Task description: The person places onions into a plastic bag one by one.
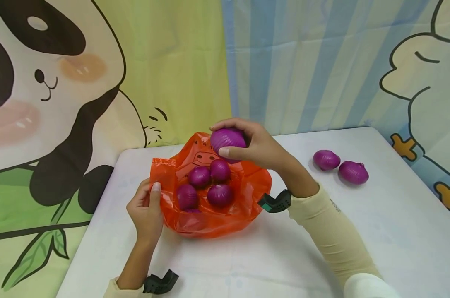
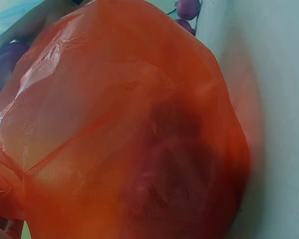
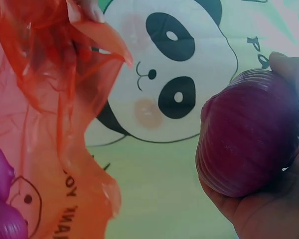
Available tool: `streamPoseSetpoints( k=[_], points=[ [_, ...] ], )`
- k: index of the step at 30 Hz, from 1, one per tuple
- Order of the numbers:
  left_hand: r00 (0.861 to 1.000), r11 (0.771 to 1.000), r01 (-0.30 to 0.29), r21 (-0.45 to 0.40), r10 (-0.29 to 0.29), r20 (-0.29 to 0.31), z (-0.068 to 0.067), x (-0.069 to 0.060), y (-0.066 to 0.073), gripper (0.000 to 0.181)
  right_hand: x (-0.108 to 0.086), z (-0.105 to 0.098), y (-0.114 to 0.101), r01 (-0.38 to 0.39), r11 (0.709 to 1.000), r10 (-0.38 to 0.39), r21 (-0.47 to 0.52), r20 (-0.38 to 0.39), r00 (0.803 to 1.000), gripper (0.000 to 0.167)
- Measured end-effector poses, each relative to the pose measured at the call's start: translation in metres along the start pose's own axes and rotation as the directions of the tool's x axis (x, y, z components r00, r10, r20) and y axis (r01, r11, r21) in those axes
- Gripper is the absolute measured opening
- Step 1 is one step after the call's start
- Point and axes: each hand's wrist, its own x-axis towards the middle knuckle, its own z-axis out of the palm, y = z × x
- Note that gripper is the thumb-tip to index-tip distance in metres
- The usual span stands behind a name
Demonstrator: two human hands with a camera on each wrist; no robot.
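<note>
An orange-red plastic bag stands with its mouth spread, several purple onions lying inside. At its left edge the left hand pinches the plastic between thumb and fingers. Above the bag's back right part, the right hand grips a larger purple onion. That onion fills the right hand's grasp in the right wrist view. The bag covers most of the left wrist view, with dark onion shapes showing through.
Two more purple onions lie side by side on the white table, to the right of the bag. A cloth with a printed panda hangs behind the table.
</note>
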Motion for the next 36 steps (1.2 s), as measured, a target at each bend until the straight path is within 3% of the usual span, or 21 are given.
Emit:
streamPoseSetpoints(
  k=[9,19,29,32,36],
  points=[
    [1.000,1.000,0.024,0.020,-0.024,-0.008,0.000,-0.001,0.002,0.017,0.018,0.026,0.010,-0.048,0.999,0.048,-0.007,0.063,0.997,0.041],
    [1.000,1.000,0.003,-0.014,-0.004,-0.005,-0.002,0.000,0.002,0.017,0.025,0.036,0.036,-0.132,0.991,0.133,-0.011,0.093,0.987,0.041],
    [1.000,1.000,0.012,0.007,-0.012,-0.011,-0.003,0.000,0.003,0.019,0.021,0.046,0.068,-0.198,0.961,0.229,-0.194,0.158,0.960,0.040],
    [1.000,1.000,0.016,0.019,-0.015,-0.015,-0.003,0.000,0.003,0.019,0.020,0.048,0.076,-0.218,0.954,0.251,-0.208,0.150,0.956,0.041],
    [1.000,0.999,0.018,0.026,-0.018,-0.011,-0.002,0.000,0.004,0.019,0.020,0.047,0.082,-0.214,0.960,0.234,-0.179,0.102,0.967,0.042]
  ],
)
